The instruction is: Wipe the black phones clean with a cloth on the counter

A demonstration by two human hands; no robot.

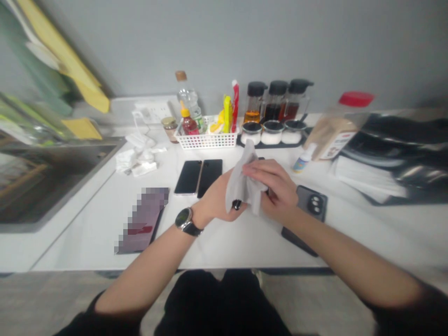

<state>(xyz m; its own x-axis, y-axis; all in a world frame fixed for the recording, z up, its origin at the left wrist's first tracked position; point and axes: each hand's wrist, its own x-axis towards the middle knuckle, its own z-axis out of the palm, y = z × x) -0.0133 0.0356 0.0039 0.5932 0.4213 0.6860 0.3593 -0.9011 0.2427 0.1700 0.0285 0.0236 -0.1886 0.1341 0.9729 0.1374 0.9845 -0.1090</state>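
My left hand (pixel 217 199) and my right hand (pixel 275 189) together grip a pale grey wiping cloth (pixel 243 179) above the white counter (pixel 224 247). A black ring (pixel 236 204) sits on a finger of my left hand, and a black smartwatch (pixel 185 221) circles that wrist. Two black phones (pixel 199 177) lie side by side just left of the hands. Nearest my right hand is a dark phone (pixel 311 203) lying back up, its camera module showing and its lower part hidden under my forearm. A pixelated phone (pixel 142 220) lies further left.
A white plastic basket (pixel 206 140) of bottles and condiments stands at the back, beside lidded glass oil bottles (pixel 276 100) and jars (pixel 271 133). Crumpled white tissues (pixel 136 161) lie near a steel sink (pixel 52 182) on the left. A small spray bottle (pixel 304 158) and a red-capped container (pixel 336 126) stand right.
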